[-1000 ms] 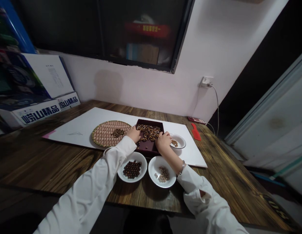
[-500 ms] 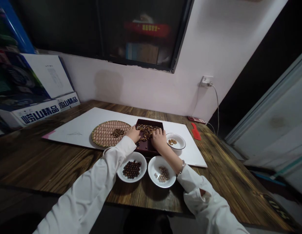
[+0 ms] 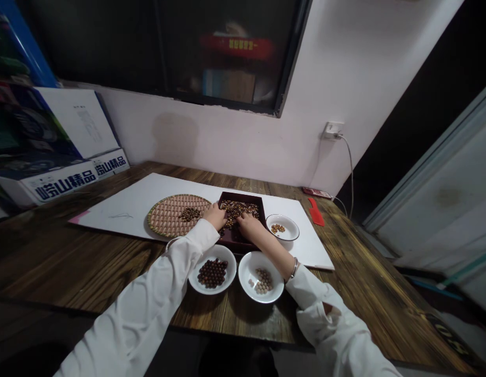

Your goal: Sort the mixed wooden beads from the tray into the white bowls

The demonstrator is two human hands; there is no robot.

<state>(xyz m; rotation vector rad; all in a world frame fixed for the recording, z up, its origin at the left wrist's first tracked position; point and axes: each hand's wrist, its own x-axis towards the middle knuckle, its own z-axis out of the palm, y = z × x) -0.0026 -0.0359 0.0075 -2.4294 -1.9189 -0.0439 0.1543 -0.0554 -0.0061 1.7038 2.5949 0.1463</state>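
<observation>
A dark red box (image 3: pixel 262 210) holds many mixed brown and yellowish beads (image 3: pixel 238 207), mostly toward its far side. My left hand (image 3: pixel 215 215) is closed over the box's left wall. Inside the box, my right hand (image 3: pixel 250 227) has its bent fingers together, their tips down at the beads; whatever they pinch is too small to make out. To the left lies a round woven tray (image 3: pixel 166 215) with a small heap of brown beads (image 3: pixel 190 214). A white bowl (image 3: pixel 292 228) on the right contains a few yellow-brown beads (image 3: pixel 278 229).
Nearer me stand a bowl (image 3: pixel 232 272) of dark beads and another bowl (image 3: pixel 246 262) of pale beads, below my forearms. A white board (image 3: pixel 128 196) lies under the box and tray. A red scraper-like tool (image 3: pixel 316 212) and a power strip (image 3: pixel 316 193) are at the right.
My right hand has moved left and a little lower, from the box's right side to the beads near its middle. My left hand has stayed in place.
</observation>
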